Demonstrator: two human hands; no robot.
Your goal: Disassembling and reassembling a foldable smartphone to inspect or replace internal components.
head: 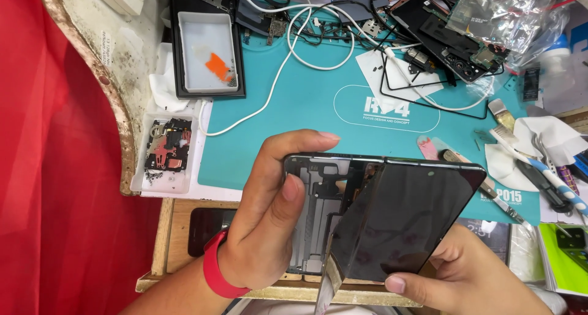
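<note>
Your left hand grips the phone frame at its left edge, thumb pressed on the inner face and fingers curled over the top, which steadies it above the desk's near edge. Your right hand pinches the lower edge of the dark screen, thumb underneath, holding it tilted up off the frame along the right side. The teal mat lies behind, with a white tray at its far left corner.
</note>
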